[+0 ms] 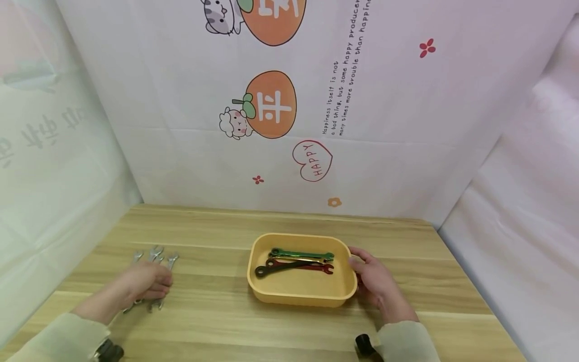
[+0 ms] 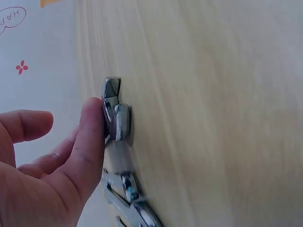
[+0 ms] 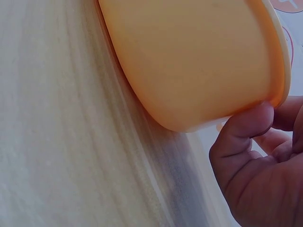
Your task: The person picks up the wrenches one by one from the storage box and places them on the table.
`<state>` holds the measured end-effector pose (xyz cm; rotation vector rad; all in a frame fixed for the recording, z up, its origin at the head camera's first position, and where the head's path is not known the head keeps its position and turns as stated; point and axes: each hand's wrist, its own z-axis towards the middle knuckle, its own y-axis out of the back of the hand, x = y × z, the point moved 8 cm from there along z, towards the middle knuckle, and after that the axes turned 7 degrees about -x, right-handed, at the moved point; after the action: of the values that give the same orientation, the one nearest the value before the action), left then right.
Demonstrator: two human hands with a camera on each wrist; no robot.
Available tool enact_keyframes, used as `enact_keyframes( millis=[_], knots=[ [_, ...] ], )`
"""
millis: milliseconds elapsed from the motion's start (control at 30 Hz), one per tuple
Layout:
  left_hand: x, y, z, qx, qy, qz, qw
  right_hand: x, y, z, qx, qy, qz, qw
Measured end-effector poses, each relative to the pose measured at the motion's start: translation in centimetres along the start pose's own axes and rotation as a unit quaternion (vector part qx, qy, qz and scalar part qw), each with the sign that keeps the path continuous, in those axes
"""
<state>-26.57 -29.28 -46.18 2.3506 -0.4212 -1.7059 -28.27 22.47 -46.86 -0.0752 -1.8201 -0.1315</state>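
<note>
Over a group of silver wrenches (image 1: 173, 259) at the left of the table is my left hand (image 1: 146, 282). In the left wrist view its fingers are extended against one silver wrench (image 2: 122, 124), with the thumb held apart. Other wrenches (image 2: 137, 208) lie beside it, partly hidden by the hand in the head view. My right hand (image 1: 373, 276) grips the right end of a yellow plastic bin (image 1: 298, 300), thumb at the rim. Inside the bin lie a green wrench (image 1: 303, 254), a gold one, a red one (image 1: 323, 268) and a black one (image 1: 271, 270).
The wooden table (image 1: 203, 322) is bordered by a printed white cloth (image 1: 384, 171) behind it and by white cloth at both sides. Bare tabletop lies between the silver wrenches and the bin.
</note>
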Motion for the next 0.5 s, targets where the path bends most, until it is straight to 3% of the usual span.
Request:
enact_keyframes(
  millis=[400,500],
  knots=[
    [-0.13,0.95,0.22,-0.01,-0.008,0.041,0.9991,0.18,0.1,-0.19,-0.008,-0.001,-0.009,1.0],
    [-0.86,0.57,0.1,0.005,-0.027,0.029,0.9992,0.16,0.1,-0.18,-0.007,-0.001,-0.008,1.0]
  ],
)
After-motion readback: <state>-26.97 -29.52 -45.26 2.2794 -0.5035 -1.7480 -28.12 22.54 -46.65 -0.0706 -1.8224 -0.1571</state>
